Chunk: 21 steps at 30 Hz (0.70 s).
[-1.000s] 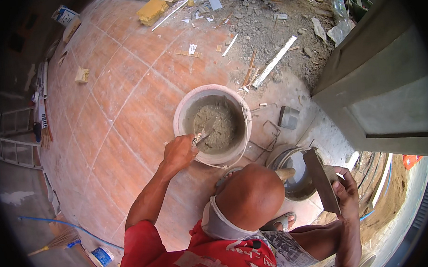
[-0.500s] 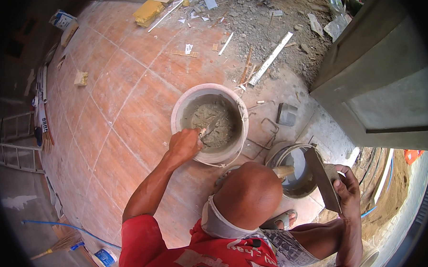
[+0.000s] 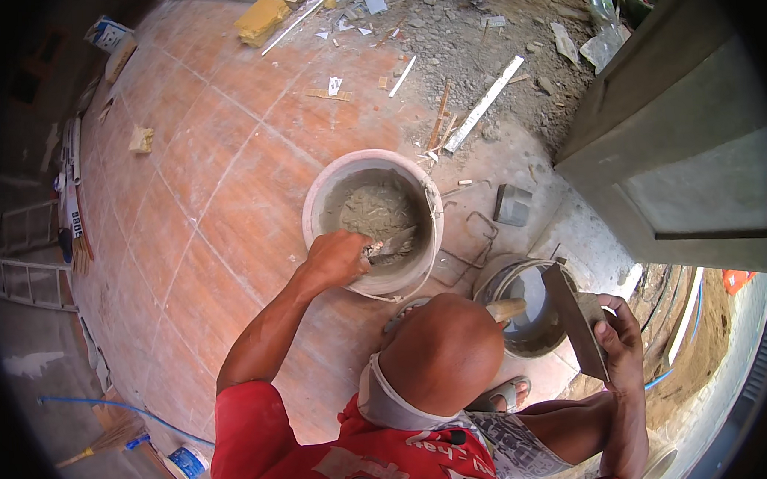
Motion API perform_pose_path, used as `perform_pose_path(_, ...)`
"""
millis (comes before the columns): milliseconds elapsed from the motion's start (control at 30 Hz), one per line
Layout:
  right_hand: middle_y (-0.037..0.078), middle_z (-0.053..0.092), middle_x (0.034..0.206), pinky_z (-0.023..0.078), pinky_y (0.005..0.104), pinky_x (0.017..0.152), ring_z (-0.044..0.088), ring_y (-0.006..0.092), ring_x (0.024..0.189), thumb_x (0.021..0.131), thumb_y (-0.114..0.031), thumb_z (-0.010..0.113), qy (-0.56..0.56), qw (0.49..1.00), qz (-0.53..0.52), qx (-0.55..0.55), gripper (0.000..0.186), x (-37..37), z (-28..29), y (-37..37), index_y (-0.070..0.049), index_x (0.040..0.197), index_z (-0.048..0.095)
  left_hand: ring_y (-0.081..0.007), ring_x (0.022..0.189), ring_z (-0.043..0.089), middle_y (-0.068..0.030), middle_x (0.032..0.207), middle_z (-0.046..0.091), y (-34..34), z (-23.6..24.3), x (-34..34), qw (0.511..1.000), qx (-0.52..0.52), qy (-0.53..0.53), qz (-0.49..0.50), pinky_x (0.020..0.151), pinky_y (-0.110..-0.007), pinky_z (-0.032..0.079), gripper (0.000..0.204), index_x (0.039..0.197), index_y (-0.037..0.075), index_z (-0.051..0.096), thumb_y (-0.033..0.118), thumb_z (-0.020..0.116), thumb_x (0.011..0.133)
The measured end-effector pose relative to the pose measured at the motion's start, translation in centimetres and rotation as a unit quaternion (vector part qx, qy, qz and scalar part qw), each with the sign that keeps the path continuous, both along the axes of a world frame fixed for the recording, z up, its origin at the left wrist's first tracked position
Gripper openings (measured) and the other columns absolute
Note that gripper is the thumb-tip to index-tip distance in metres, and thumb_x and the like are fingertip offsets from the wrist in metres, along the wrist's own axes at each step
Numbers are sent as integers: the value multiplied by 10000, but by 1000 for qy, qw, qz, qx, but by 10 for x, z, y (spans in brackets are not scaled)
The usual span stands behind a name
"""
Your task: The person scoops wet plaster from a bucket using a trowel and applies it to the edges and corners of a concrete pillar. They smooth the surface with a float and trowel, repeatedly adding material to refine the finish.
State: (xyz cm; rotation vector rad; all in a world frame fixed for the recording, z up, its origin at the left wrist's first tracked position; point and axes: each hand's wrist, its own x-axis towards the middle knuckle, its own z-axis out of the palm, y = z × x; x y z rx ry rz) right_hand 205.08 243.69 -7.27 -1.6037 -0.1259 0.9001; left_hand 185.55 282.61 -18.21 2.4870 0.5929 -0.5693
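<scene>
Lower right, the right hand [image 3: 621,342] clasps a flat board [image 3: 578,323]. Mid-frame, the left hand [image 3: 340,258] is closed round a trowel [image 3: 397,241], blade in mortar [image 3: 372,207] inside the bucket [image 3: 311,210]: seemingly working the mix; a scoop would call for a level blade.

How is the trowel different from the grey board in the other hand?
The trowel is in the left hand; the board is in the right hand. The trowel reaches down into the pale bucket, while the board is held up outside it, tilted. The board looks bigger than what shows of the trowel. Both are being held.
</scene>
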Motion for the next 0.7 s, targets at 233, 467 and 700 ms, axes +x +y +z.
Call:
perform_pose_path(233,109,636,1042,478,262,795,597,149,914,829,-274,750,8,1000,-16,-8,495,0,4,3,-6,1174,518,-360,859,647,-200,906,677,22,-19,-8,998,-46,-18,-32,765,-435,511,429,1108,68,679,131,672,684)
perform_pose_path(467,114,641,1035,484,268,793,602,155,910,832,-292,748,19,1000,-2,-8,507,4,2,5,-20,1189,513,-141,548,568,-101,775,660,39,3,-11,955,-266,-1,128,493,-294,474,413,1139,50,680,26,599,734)
perform_pose_path(700,131,606,1153,516,282,802,611,174,984,930,-274,623,114,989,-25,86,538,11,1,26,-26,1353,400,-75,527,503,-58,771,631,40,6,-55,859,-391,-102,315,441,-232,420,449,1273,12,570,114,642,841)
